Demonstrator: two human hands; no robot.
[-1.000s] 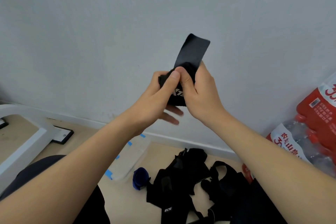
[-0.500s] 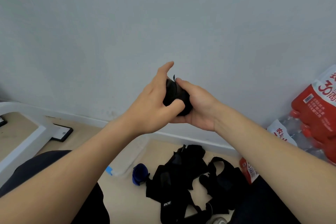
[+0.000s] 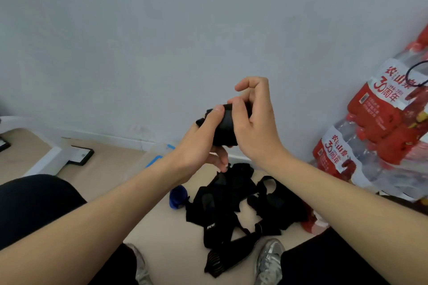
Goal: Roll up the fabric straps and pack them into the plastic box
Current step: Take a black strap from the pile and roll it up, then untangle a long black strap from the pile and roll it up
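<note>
A black fabric strap rolled into a tight bundle (image 3: 225, 128) is held in the air in front of the wall. My left hand (image 3: 199, 146) grips it from the left with the thumb on top. My right hand (image 3: 257, 127) clasps it from the right, index finger lifted. On the floor below lies a pile of loose black straps (image 3: 234, 203), with a rolled blue strap (image 3: 177, 196) at its left. The clear plastic box (image 3: 148, 162) with blue tape marks stands on the floor by the wall, mostly hidden behind my left forearm.
Shrink-wrapped packs of water bottles with red labels (image 3: 379, 136) are stacked against the wall on the right. A white frame (image 3: 41, 159) and a black-edged plate (image 3: 81, 155) sit on the floor at left. My knees and grey shoes (image 3: 269, 259) fill the bottom.
The strap's free end, upright a second ago, is now wound into the roll. Both hands have shifted on the bundle and the view has tilted downward.
</note>
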